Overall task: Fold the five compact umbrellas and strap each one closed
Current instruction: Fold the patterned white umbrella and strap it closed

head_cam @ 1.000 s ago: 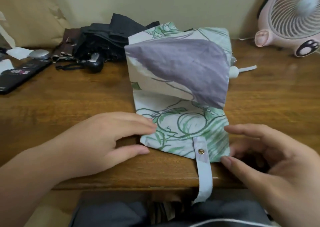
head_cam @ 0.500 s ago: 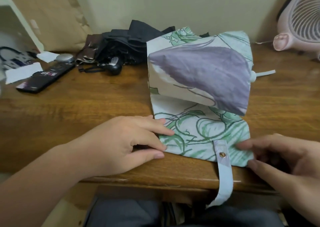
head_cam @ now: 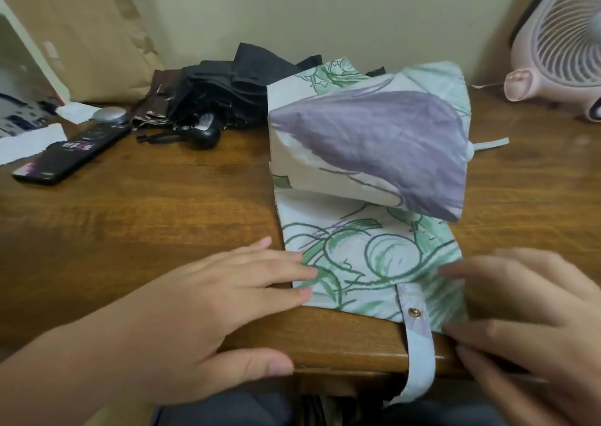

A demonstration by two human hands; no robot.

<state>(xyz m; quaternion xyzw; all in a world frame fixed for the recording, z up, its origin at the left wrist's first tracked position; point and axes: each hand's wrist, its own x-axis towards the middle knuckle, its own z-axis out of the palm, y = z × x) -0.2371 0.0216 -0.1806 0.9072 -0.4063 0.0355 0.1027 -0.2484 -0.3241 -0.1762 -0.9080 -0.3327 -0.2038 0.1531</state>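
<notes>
Fabric of the white compact umbrella with green vines and a purple leaf print (head_cam: 367, 145) lies spread on the brown wooden surface (head_cam: 162, 210), near the front edge. Its pale blue closing strap (head_cam: 419, 354) hangs down over that edge, with the brass snap (head_cam: 414, 312) facing up. The left hand (head_cam: 227, 298) presses the left border of the cloth with straight fingers; its grip is wide and holds nothing. The right hand (head_cam: 527, 311) is blurred. Its fingers look stretched and spread at the right border, so its grip also seems wide and empty.

The step in hand is probably to flatten the panels before rolling. To do it well, both hands should smooth the cloth outward and keep the borders even. Then they should roll the cloth tightly around the shaft, so that the strap ends on the outside.

The white handle (head_cam: 470, 154) shows at the right side. So the long axis seems to run left to right across the surface, with the handle end pointing to the person's right. The loose panels reach toward the person.
</notes>
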